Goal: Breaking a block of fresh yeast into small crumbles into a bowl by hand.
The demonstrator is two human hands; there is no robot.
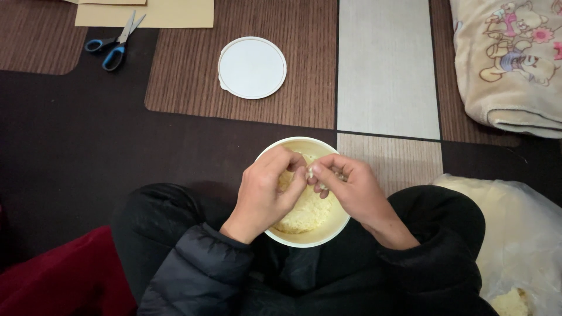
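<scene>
Head view looks straight down at a person sitting on a patterned floor mat (76,146), with a round cream-coloured bowl (281,147) resting in the lap between dark puffy sleeves. The bowl holds a pale yellow block of dry instant noodles (307,213), which fills most of its inside. Both hands meet over the far half of the bowl. The left hand (266,190) curls in from the left, its fingers (293,161) bent and pinched toward the centre; the right hand (351,187) comes in from the right, its fingers (328,167) likewise clenched. Between the two sets of fingertips sits a small pale piece (310,171), gripped from both sides; what exactly it is cannot be told, as it is tiny and mostly covered. Farther off on the mat, beyond the bowl, lies a round white lid (252,67), flat and well apart from the hands. At the far left, blue-handled scissors (114,44) lie partly on a tan sheet of card (175,14). At the far right is a folded beige blanket (509,58) with cartoon figures on it. Near right, beside the person's knee, a clear plastic bag (515,234) holds more of the pale noodles. A dark red cloth (58,275) shows at the near left corner.
</scene>
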